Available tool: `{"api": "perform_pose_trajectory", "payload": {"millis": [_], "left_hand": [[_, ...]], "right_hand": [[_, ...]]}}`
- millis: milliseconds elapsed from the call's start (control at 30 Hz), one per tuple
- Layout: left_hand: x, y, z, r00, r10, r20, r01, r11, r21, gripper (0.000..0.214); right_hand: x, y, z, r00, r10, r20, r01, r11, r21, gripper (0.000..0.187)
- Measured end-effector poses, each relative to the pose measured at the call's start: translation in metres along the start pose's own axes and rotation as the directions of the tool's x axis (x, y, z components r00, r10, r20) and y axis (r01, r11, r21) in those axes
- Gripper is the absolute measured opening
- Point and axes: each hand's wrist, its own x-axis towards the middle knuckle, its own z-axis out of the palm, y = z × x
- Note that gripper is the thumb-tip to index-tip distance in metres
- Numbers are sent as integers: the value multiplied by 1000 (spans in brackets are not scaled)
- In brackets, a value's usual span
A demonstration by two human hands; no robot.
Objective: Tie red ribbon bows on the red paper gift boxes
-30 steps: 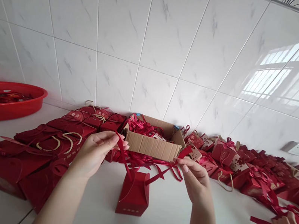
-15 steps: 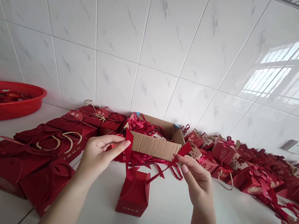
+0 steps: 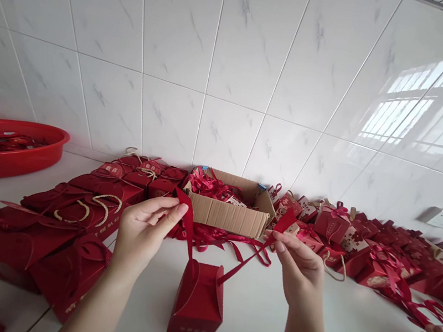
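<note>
Now | left grip [image 3: 143,232] clamped on ribbon [image 3: 189,235] | right grip [image 3: 300,268] clamped on other end | red box [image 3: 197,303] beneath

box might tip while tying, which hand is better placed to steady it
Likely left: the left hand sits nearer the small red box than the right hand, though both pinch ribbon ends.

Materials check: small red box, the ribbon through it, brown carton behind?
Red box: thin card, matte; crisp folded edges and flat panels.
Ribbon: flat fabric tape, probably satin, with a slight sheen; thin and bends freely.
Carton: unprinted corrugated cardboard, matte brown; fine vertical ribbing shows on its front wall.
</note>
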Motion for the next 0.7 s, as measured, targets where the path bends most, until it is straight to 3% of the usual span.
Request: {"api": "perform_pose_trajectory", "payload": {"millis": [200, 400, 633, 700], "left_hand": [[-4, 1, 0, 999, 19, 42, -21, 999, 38, 21], [-12, 4, 5, 986, -2, 170, -20, 992, 129, 23], [-23, 7, 13, 942, 4, 336, -74, 978, 196, 16], [-26, 8, 16, 922, -33, 387, -41, 983, 181, 17]], "right_hand": [[-3, 1, -1, 998, 39, -44, -38, 999, 17, 19], [-6, -6, 9, 988, 125, -87, -122, 992, 45, 13], [-7, -10, 36, 981, 191, 11, -190, 967, 168, 24], [-7, -10, 41, 971, 231, 67, -240, 948, 210, 26]]}}
